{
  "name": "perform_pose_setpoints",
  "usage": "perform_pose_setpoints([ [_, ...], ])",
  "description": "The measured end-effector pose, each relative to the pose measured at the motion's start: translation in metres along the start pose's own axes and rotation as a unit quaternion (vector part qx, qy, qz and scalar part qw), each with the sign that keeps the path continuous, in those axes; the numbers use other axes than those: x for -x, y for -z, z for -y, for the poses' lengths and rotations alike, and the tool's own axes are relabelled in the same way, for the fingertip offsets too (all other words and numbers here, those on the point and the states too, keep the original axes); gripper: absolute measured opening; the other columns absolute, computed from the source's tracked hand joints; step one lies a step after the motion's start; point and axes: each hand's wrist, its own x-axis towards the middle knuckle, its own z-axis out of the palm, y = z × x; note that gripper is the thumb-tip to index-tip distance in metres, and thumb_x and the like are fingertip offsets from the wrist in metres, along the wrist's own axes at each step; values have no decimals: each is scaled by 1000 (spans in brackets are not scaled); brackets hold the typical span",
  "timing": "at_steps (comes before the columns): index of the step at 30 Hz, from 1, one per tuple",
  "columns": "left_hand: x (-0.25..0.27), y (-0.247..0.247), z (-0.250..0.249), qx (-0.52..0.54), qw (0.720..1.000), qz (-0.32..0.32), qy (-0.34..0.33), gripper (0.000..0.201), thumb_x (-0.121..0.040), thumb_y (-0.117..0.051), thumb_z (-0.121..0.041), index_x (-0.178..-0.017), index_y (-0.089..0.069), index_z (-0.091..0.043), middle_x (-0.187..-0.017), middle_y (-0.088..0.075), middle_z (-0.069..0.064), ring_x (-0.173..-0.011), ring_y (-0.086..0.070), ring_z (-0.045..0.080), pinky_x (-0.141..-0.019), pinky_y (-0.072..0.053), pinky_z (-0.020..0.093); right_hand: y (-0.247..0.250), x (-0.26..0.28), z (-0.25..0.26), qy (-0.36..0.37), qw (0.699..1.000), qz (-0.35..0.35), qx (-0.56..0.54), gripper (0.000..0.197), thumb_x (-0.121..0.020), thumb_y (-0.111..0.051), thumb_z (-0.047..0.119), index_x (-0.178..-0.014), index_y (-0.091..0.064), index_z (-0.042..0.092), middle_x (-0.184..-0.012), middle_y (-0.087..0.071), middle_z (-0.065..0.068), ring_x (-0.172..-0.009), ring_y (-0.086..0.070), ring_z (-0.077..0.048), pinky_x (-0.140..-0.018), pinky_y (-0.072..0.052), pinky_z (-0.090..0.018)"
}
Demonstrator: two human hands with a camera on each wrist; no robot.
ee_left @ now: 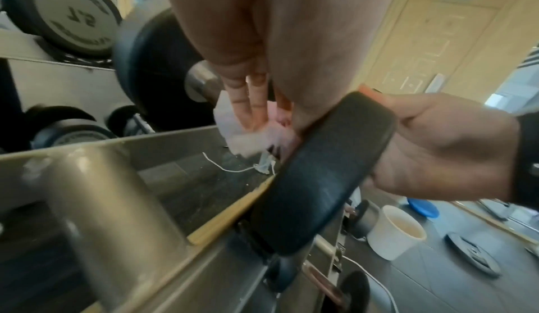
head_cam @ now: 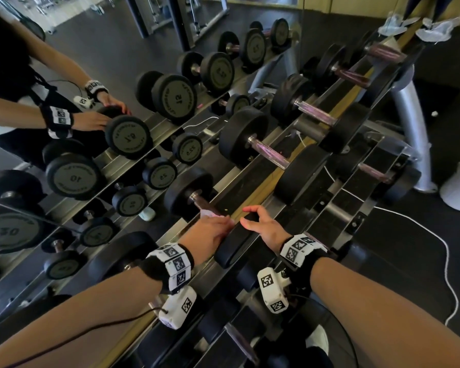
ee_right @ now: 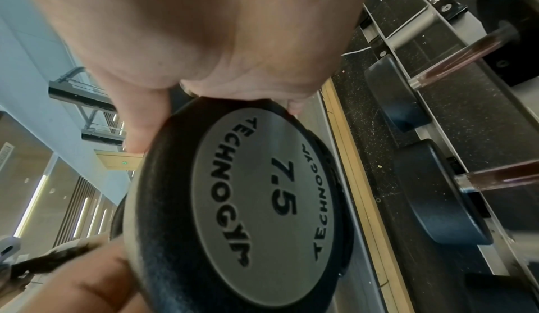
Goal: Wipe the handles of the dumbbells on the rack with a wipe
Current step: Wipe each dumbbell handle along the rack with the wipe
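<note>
Wiping is on the handle (head_cam: 200, 202) of the 7.5 dumbbell (head_cam: 231, 244), which lies on the top shelf of the rack (head_cam: 260, 181), just at 12 o'clock from my two wrists in the head view. The wipe (ee_left: 233, 119) sits bunched on that handle, between the two black ends.

What could go wrong? I think the dumbbell could roll on the shelf if I rub too hard, because its round end is only steadied by my palm. It could pinch my fingers against the shelf. The wipe is thin and crumpled, so it could slip out or tear, and then bare skin would rub the metal and the handle would stay dirty. The next dumbbell (head_cam: 270, 152) lies near at 1 o'clock, so a wide swing could bump it.

My left hand (head_cam: 209, 235) reaches in from 7 o'clock, palm down. Its fingers (ee_left: 248, 103) are curled down round the handle, and they press the wipe onto it. My right hand (head_cam: 263, 225) comes in from 5 o'clock and rests over the near end. In the right wrist view the palm lies on the rim, just above the grey face. Its thumb and first finger are spread apart like a C, holding nothing tight.
</note>
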Motion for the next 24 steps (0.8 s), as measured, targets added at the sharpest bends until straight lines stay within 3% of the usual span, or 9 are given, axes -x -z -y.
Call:
perform_pose_setpoints([
  [2, 3, 2, 10, -19, 1000, 22, -5, 48, -101, -47, -9, -147, -46, -22, -155, -39, -7, -142, -34, 16, -118, -18, 26, 0, -2, -3, -1, 1000, -1, 3, 27, -94, -66, 20, -115, -55, 31, -134, -51, -16, -116, -57, -28, -100, -49, -38],
  [4, 1, 9, 25, -58, 997, 47, 36, 55, -99, -48, -4, -149, -41, -25, -159, -30, -11, -143, -30, 18, -118, -16, 30, 1, -2, -3, -2, 1000, -1, 17, 27, -93, -67, 23, -115, -54, 33, -137, -49, -16, -125, -52, -31, -110, -42, -46],
  [7, -7, 17, 45, -22, 985, 52, 164, 67, -101, -45, -9, -157, -16, -30, -164, -17, -5, -145, -27, 25, -119, -19, 41, 3, -2, -3, 4, 999, -2, 42, 26, -93, -67, 29, -115, -54, 35, -137, -49, -12, -128, -49, -29, -114, -38, -48],
  [9, -12, 14, 51, 11, 978, 37, 203, 68, -102, -44, -17, -158, -9, -32, -166, -7, -7, -146, -25, 27, -118, -24, 44, 3, -3, -4, 5, 999, -2, 47, 25, -93, -67, 30, -114, -55, 38, -137, -49, -10, -129, -48, -28, -114, -37, -48],
  [11, -12, 8, 46, -10, 980, 26, 197, 65, -101, -45, -19, -157, -14, -30, -166, -7, -7, -148, -21, 27, -117, -24, 43, 3, -3, -4, 5, 999, -3, 46, 25, -92, -67, 30, -113, -55, 38, -137, -49, -10, -129, -48, -29, -114, -37, -50],
  [14, -10, -7, 25, 12, 992, 36, 124, 64, -96, -52, -10, -151, -31, -35, -162, -22, -8, -149, -20, 24, -120, -22, 50, 2, -3, -5, 1, 999, -1, 36, 26, -92, -68, 30, -114, -56, 37, -137, -49, -13, -128, -50, -32, -112, -39, -53],
  [17, -5, -16, 16, -22, 993, 88, 79, 69, -96, -50, -15, -150, -22, -48, -161, -21, -16, -148, -21, 23, -117, -24, 59, 0, -2, -2, -4, 999, -2, 32, 31, -86, -71, 37, -114, -56, 38, -135, -50, -13, -125, -52, -33, -111, -41, -53],
  [20, -11, -2, 33, -60, 988, 99, 102, 66, -98, -44, -17, -143, -21, -60, -160, -17, -20, -145, -23, 26, -114, -22, 64, -1, -1, -1, -4, 1000, 1, 28, 43, -74, -71, 47, -113, -57, 38, -134, -51, -12, -124, -54, -31, -110, -42, -52],
  [24, -17, 15, 55, -2, 983, 32, 180, 49, -103, -37, -25, -147, -31, -47, -162, -19, -14, -146, -25, 28, -116, -25, 56, -1, -3, -4, 4, 999, -1, 35, 47, -71, -72, 52, -114, -57, 38, -133, -51, -9, -125, -53, -28, -111, -42, -50],
])
